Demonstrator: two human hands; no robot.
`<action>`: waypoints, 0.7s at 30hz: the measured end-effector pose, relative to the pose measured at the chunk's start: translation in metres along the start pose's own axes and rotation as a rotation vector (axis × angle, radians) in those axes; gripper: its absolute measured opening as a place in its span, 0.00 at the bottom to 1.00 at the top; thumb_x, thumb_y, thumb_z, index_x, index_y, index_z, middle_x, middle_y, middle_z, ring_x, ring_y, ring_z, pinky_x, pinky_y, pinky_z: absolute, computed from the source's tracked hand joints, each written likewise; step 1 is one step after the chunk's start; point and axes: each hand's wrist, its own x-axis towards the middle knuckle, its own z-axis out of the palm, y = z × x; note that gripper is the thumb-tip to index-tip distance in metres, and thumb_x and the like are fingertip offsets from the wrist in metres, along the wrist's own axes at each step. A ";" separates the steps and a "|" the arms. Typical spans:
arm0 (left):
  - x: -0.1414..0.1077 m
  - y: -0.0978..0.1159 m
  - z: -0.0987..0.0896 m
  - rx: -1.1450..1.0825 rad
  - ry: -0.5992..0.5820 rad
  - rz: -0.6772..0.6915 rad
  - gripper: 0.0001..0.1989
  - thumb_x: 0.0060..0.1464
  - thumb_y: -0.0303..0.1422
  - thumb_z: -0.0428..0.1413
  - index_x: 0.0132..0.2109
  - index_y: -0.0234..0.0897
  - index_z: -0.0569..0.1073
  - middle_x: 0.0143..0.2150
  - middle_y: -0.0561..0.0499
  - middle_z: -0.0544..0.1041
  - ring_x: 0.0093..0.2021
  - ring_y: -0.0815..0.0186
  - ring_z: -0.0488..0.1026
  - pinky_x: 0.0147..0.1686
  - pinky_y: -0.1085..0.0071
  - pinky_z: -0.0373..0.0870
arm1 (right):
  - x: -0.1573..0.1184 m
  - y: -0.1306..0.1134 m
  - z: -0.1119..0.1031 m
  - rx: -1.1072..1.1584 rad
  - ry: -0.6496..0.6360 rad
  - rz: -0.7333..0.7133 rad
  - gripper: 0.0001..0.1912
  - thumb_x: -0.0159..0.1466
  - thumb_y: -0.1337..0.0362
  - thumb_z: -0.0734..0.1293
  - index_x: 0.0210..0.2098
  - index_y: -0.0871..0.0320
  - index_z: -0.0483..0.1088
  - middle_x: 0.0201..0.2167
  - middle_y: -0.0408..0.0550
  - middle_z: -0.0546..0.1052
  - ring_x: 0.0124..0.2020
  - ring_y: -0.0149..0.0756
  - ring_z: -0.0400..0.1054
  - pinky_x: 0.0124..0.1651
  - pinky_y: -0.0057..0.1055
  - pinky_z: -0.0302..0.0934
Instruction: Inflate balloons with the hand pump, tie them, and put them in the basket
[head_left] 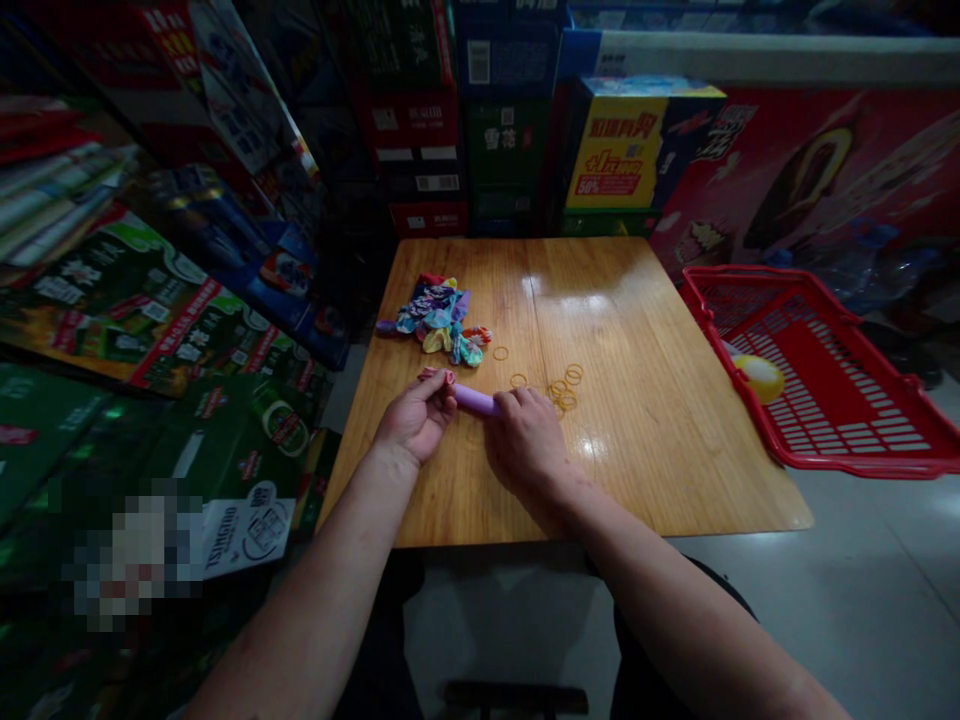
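Note:
A smooth purple tube (475, 401) spans the gap between my hands, low over the table. My right hand (529, 435) is wrapped round its right end, which the fingers hide. At the other end my left hand (421, 420) pinches a scrunched pink piece of fabric (438, 376), touching the tube. Whether the fabric is around the tube or only against it, I cannot tell. Beyond my left hand lies a pile of colourful scrunched fabric pieces (439, 315). Several thin yellow rubber bands (574, 374) are scattered beside and behind my right hand.
Everything lies on a wooden table (637, 430). A red plastic basket (825, 465) with a yellow-and-white object (761, 378) stands at the right. Stacked drink cartons (506, 145) border the far edge, and green beer cartons (247, 430) crowd the left side.

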 end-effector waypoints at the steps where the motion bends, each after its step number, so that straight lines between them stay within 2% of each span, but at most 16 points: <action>1: 0.001 0.004 0.000 0.004 -0.010 0.029 0.06 0.56 0.20 0.60 0.35 0.34 0.74 0.33 0.51 0.79 0.28 0.72 0.77 0.23 0.81 0.71 | 0.000 0.002 -0.002 0.013 0.027 0.026 0.07 0.65 0.63 0.64 0.39 0.58 0.72 0.37 0.55 0.74 0.41 0.45 0.64 0.45 0.39 0.57; 6: 0.009 0.019 -0.004 0.068 0.008 0.145 0.07 0.53 0.20 0.62 0.36 0.35 0.74 0.32 0.53 0.78 0.28 0.73 0.76 0.23 0.81 0.69 | -0.004 0.020 -0.026 0.173 0.159 0.087 0.09 0.65 0.63 0.62 0.41 0.58 0.72 0.34 0.51 0.73 0.35 0.40 0.66 0.40 0.35 0.59; 10: 0.011 0.016 -0.004 0.125 -0.007 0.141 0.08 0.51 0.21 0.64 0.36 0.34 0.74 0.33 0.53 0.79 0.29 0.73 0.77 0.24 0.81 0.69 | -0.011 0.025 -0.042 0.252 0.172 0.082 0.09 0.64 0.64 0.63 0.42 0.58 0.72 0.34 0.50 0.73 0.35 0.38 0.67 0.40 0.34 0.60; 15: 0.009 0.005 -0.003 0.141 -0.039 0.117 0.10 0.49 0.21 0.65 0.38 0.34 0.75 0.32 0.52 0.78 0.29 0.72 0.77 0.24 0.80 0.68 | -0.014 0.022 -0.042 0.249 0.142 0.076 0.10 0.64 0.64 0.63 0.42 0.58 0.73 0.34 0.50 0.73 0.34 0.38 0.66 0.40 0.34 0.60; 21: 0.010 -0.001 0.001 0.056 -0.002 0.101 0.10 0.50 0.20 0.64 0.38 0.36 0.75 0.34 0.53 0.80 0.32 0.71 0.79 0.30 0.77 0.72 | -0.016 0.019 -0.038 0.240 0.121 0.079 0.09 0.64 0.62 0.63 0.40 0.58 0.73 0.33 0.49 0.73 0.33 0.37 0.66 0.38 0.33 0.59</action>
